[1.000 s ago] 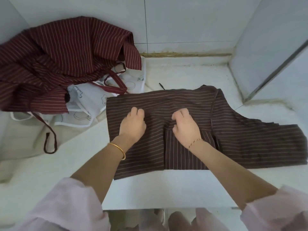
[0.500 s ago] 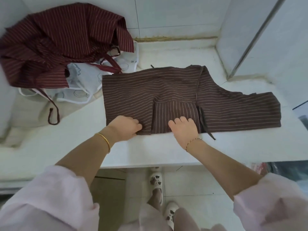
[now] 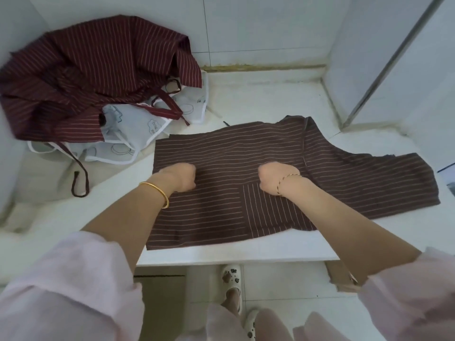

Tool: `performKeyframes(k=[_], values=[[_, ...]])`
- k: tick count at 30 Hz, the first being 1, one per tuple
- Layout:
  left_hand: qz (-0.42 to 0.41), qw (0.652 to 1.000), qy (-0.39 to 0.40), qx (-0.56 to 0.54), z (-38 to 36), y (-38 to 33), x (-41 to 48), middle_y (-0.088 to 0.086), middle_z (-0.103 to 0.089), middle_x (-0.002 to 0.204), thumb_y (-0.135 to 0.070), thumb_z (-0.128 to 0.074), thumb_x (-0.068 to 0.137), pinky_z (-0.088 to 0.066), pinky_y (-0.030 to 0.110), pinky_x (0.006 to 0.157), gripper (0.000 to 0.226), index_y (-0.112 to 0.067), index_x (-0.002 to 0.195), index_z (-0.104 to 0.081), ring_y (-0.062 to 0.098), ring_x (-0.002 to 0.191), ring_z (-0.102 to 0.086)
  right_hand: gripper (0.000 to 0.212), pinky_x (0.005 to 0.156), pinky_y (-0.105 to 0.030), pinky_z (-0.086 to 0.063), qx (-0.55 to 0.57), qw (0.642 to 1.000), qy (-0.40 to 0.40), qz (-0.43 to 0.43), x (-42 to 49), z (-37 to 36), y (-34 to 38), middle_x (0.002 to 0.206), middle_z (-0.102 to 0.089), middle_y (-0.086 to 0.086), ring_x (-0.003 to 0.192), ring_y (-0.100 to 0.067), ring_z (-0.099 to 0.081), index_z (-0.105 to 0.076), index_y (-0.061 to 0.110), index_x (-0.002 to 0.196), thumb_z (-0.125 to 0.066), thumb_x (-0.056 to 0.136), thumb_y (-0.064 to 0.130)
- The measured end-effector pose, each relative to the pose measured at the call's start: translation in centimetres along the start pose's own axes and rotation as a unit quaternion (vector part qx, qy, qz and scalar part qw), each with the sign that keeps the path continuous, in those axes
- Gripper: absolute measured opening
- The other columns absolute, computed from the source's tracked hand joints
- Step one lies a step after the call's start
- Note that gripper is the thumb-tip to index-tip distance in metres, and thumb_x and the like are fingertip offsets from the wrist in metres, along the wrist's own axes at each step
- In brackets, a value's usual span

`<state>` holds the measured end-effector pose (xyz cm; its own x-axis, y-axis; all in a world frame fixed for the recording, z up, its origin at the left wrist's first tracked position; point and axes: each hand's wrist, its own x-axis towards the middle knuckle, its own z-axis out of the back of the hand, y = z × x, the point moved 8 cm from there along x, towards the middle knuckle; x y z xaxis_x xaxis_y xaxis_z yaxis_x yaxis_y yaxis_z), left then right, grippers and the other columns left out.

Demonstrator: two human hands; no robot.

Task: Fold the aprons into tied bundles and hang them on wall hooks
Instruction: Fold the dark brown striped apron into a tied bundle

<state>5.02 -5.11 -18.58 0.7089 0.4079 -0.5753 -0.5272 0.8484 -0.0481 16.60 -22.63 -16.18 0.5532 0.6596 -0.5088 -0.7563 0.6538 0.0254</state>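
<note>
Left of my left hand (image 3: 178, 177), a crumpled maroon striped apron (image 3: 93, 77) heaps over a white printed apron (image 3: 128, 134). The flat brown pinstriped apron (image 3: 226, 153) lies under both hands. On left and right hand (image 3: 273, 178) the fingers curl under, so I cannot tell if they pinch cloth. Beyond them is smooth bare counter (image 3: 266, 99), and to the right a tiled wall (image 3: 369, 57).

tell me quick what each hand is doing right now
Left hand: curled on the brown apron; grip on cloth cannot be told.
Right hand: curled on the brown apron; grip cannot be told.
</note>
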Motion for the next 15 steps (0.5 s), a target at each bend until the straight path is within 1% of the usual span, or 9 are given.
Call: performKeyframes(k=[1,2,3,5,7,9,12,13,15], values=[[0.011,0.998,-0.062,0.003,1.4,0.9,0.9,0.010,-0.057,0.109,-0.022,-0.055,0.092,-0.050,0.033,0.083,0.027,-0.009,0.116,-0.058,0.024,0.096,-0.056,0.019,0.068,-0.031,-0.044,0.018,0.999,-0.033,0.002,1.0,1.2,0.7,0.093,-0.054,-0.001,0.081,-0.022,-0.054,-0.056,0.013,0.107,-0.045,0.092,0.009],[0.021,0.995,-0.098,-0.002,2.3,1.8,1.7,0.011,-0.053,0.119,-0.019,-0.055,0.092,-0.048,0.036,0.090,0.034,-0.010,0.125,-0.053,0.027,0.106,-0.053,0.022,0.070,-0.032,-0.044,0.034,0.998,-0.056,0.007,2.0,2.2,1.4,0.099,-0.055,-0.002,0.085,-0.022,-0.054,-0.054,0.013,0.112,-0.044,0.092,0.010],[0.027,0.992,-0.120,-0.007,3.0,2.6,2.6,0.012,-0.048,0.126,-0.018,-0.055,0.091,-0.045,0.039,0.097,0.041,-0.010,0.131,-0.049,0.029,0.115,-0.049,0.026,0.072,-0.033,-0.046,0.048,0.996,-0.073,0.017,3.2,3.0,2.2,0.107,-0.056,-0.004,0.091,-0.023,-0.055,-0.052,0.013,0.117,-0.044,0.093,0.011],[0.026,0.988,-0.150,-0.013,4.2,3.8,4.5,0.014,-0.042,0.135,-0.014,-0.054,0.091,-0.039,0.043,0.104,0.046,-0.008,0.135,-0.043,0.031,0.125,-0.041,0.035,0.083,-0.037,-0.048,0.072,0.991,-0.103,0.040,5.7,4.5,3.7,0.123,-0.051,-0.009,0.106,-0.028,-0.053,-0.047,0.013,0.127,-0.045,0.093,0.012],[0.014,0.985,-0.174,-0.018,5.2,4.4,6.2,0.015,-0.041,0.137,-0.012,-0.051,0.092,-0.037,0.044,0.106,0.046,-0.006,0.136,-0.041,0.032,0.126,-0.038,0.040,0.091,-0.041,-0.047,0.070,0.988,-0.128,0.052,8.4,5.5,4.7,0.130,-0.046,-0.011,0.116,-0.030,-0.047,-0.043,0.012,0.133,-0.046,0.092,0.013],[-0.005,0.981,-0.193,-0.011,6.1,4.8,7.7,0.014,-0.042,0.137,-0.013,-0.050,0.092,-0.037,0.043,0.106,0.044,-0.007,0.136,-0.041,0.031,0.126,-0.038,0.041,0.092,-0.041,-0.044,0.035,0.986,-0.152,0.055,11.0,6.0,5.4,0.132,-0.045,-0.010,0.119,-0.030,-0.044,-0.042,0.013,0.133,-0.046,0.092,0.013],[-0.025,0.981,-0.194,-0.006,6.9,5.5,9.9,0.011,-0.046,0.134,-0.017,-0.055,0.091,-0.036,0.041,0.106,0.042,-0.010,0.132,-0.046,0.028,0.125,-0.041,0.039,0.092,-0.041,-0.040,-0.026,0.985,-0.162,0.049,14.1,6.1,5.9,0.135,-0.044,-0.008,0.122,-0.029,-0.041,-0.042,0.014,0.130,-0.049,0.092,0.014],[-0.031,0.981,-0.192,-0.008,7.0,5.6,10.3,0.010,-0.048,0.131,-0.019,-0.058,0.090,-0.037,0.040,0.104,0.040,-0.012,0.129,-0.048,0.027,0.123,-0.042,0.038,0.092,-0.041,-0.039,-0.038,0.984,-0.167,0.046,14.6,6.2,5.9,0.134,-0.045,-0.007,0.122,-0.028,-0.041,-0.044,0.015,0.129,-0.051,0.091,0.014],[-0.041,0.979,-0.199,-0.012,7.4,5.8,10.9,0.007,-0.052,0.122,-0.023,-0.062,0.087,-0.039,0.037,0.100,0.034,-0.016,0.119,-0.052,0.025,0.115,-0.046,0.032,0.090,-0.040,-0.038,-0.067,0.978,-0.193,0.048,15.2,6.6,6.1,0.125,-0.052,-0.007,0.115,-0.027,-0.045,-0.049,0.015,0.122,-0.053,0.090,0.016]])
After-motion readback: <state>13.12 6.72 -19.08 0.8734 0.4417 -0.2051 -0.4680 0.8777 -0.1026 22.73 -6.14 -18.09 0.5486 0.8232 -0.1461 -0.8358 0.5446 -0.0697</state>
